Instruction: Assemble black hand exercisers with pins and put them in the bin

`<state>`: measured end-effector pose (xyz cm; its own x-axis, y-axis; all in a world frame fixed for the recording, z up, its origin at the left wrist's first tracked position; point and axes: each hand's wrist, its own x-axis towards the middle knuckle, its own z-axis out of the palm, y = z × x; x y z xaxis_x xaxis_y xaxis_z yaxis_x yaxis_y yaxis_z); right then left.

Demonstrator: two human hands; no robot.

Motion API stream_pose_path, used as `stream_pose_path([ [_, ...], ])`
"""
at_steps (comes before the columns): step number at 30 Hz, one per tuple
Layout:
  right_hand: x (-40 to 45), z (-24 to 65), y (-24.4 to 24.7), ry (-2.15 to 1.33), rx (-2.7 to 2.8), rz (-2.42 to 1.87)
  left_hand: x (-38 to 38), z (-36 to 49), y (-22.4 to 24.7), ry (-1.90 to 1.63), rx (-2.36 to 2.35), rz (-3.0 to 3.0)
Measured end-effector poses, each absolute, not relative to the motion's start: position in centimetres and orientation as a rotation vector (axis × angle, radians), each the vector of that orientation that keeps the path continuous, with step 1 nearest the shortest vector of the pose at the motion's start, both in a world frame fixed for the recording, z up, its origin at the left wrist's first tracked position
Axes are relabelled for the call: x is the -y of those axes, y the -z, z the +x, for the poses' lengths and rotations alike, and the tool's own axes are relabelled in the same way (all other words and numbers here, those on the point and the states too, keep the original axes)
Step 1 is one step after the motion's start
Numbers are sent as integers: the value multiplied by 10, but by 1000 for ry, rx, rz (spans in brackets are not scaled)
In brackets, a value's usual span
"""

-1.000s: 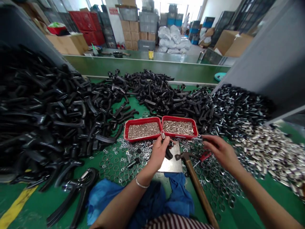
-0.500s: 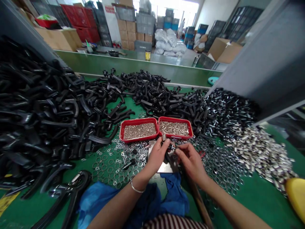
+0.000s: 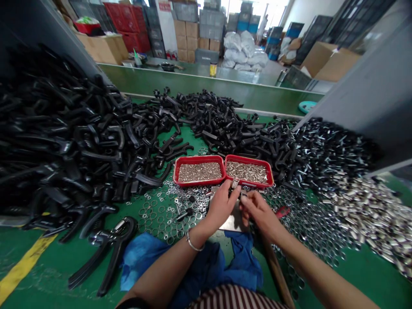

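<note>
My left hand (image 3: 222,205) is closed on a small part with a metal spring (image 3: 235,183), just in front of the red trays. Close on its right, my right hand (image 3: 258,211) has its fingers pinched together at the dark end of the same part; what exactly they grip is too small to tell. Under both hands lies a metal plate (image 3: 230,224). Small metal pins fill the left red tray (image 3: 198,184) and longer ones the right red tray (image 3: 268,185).
Black handles (image 3: 96,128) pile up at the left and back. Silver sleeves (image 3: 363,210) and rings (image 3: 309,223) spread at the right. An assembled hand grip (image 3: 116,244) lies front left, beside a blue cloth (image 3: 144,257). A wooden stick (image 3: 273,270) lies near my right forearm.
The view has shifted left, so the scene sits further right. The spring part has tilted in my left hand, and my right hand has come over its dark end.
</note>
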<state>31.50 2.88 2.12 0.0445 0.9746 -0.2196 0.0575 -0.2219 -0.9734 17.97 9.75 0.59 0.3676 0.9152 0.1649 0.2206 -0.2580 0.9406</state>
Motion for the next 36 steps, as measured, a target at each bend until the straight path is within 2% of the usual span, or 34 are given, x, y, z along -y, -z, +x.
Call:
stream_pose_path([
  [2,-31,317,-22,-1336,1150,-1455,-101,177,-4,-950,-948,1726],
  [6,-35,326,-21,-1791,1139,-1378,-106,171,-4,-922,-828,1774],
  [7,-35,328,-20,-1761,1186,-1418,-107,171,-4,-920,-829,1763],
  [11,-34,330,-19,-1038,1472,-1638,-108,171,-2,-951,-891,1702],
  [12,-32,330,-19,-998,1492,-1641,-107,171,-2,-957,-889,1713],
  [16,-27,330,-18,-1599,1425,-1514,-104,171,-2,-933,-808,1812],
  [17,-27,330,-18,-1623,1429,-1512,-103,172,-2,-925,-806,1813],
  [21,-24,333,-20,-1057,1546,-1670,-101,175,-3,-949,-787,1730],
  [22,-24,334,-20,-1075,1554,-1674,-100,176,-3,-980,-755,1737],
  [25,-23,335,-21,-1432,1533,-1626,-98,179,-2,-1060,-676,1837],
  [26,-23,336,-21,-1417,1542,-1637,-97,179,-1,-1061,-691,1857],
  [29,-21,335,-23,-1014,1582,-1701,-94,181,2,-1040,-807,1821],
  [30,-20,334,-24,-998,1564,-1694,-92,181,2,-1049,-820,1817],
  [34,-16,331,-29,-1482,1438,-1587,-87,180,-2,-1111,-722,1913],
  [36,-14,331,-31,-1286,1486,-1622,-84,179,-4,-1107,-762,1889],
])
